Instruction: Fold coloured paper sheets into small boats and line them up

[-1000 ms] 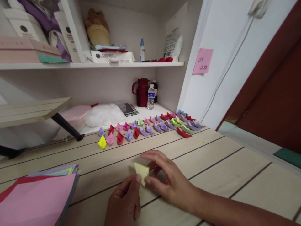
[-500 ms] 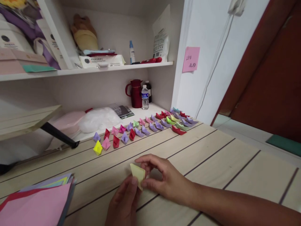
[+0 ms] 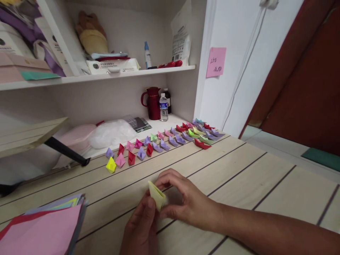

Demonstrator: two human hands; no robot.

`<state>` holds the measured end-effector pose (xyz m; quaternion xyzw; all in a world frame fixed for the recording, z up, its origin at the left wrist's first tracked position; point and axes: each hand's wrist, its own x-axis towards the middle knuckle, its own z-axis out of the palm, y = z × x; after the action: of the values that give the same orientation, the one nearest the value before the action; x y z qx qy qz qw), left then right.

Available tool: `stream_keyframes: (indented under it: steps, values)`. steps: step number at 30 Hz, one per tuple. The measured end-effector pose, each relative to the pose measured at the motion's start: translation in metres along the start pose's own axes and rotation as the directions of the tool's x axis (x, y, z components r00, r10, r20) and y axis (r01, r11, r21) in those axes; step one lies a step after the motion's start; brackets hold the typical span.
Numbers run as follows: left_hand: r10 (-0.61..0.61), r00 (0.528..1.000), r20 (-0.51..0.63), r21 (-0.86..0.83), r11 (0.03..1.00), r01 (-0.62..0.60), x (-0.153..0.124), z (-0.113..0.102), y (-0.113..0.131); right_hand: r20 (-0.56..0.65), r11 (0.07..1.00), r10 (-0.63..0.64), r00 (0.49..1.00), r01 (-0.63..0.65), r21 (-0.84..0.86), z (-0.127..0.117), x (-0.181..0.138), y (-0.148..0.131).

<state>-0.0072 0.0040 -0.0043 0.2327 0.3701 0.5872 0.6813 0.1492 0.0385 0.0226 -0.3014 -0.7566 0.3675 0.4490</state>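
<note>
A small pale yellow folded paper (image 3: 157,197) is held above the wooden table (image 3: 239,177), with a gap showing between its layers along the upper right edge. My left hand (image 3: 142,219) pinches its lower left side between thumb and fingers. Curled around the right side is my right hand (image 3: 183,196), its thumb near the lower corner and its fingers behind the top; the fingertips are partly hidden by the paper. Beyond my hands stand rows of folded paper boats in many colours, among them a bright yellow boat (image 3: 111,165) and a red boat (image 3: 202,143).
A stack of coloured paper (image 3: 42,230) lies at the front left. Behind it is a small raised stand (image 3: 34,136) with a black leg. At the back are a dark red jug (image 3: 153,104), a water bottle (image 3: 164,108) and a white plastic bag (image 3: 114,134) under a shelf (image 3: 127,77).
The yellow paper has turned and its layers now show a gap at the upper edge. My right fingers have moved in behind its top. The camera view has shifted slightly.
</note>
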Motion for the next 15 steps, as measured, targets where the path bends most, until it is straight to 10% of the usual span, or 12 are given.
stream_keyframes:
  steps: [15]
  values:
    - [-0.034,0.999,-0.033,-0.056,0.998,0.032,-0.0016,-0.0011,-0.0029,0.007,0.999,0.054,0.999,-0.054,0.01,-0.002,-0.0001,-0.0031]
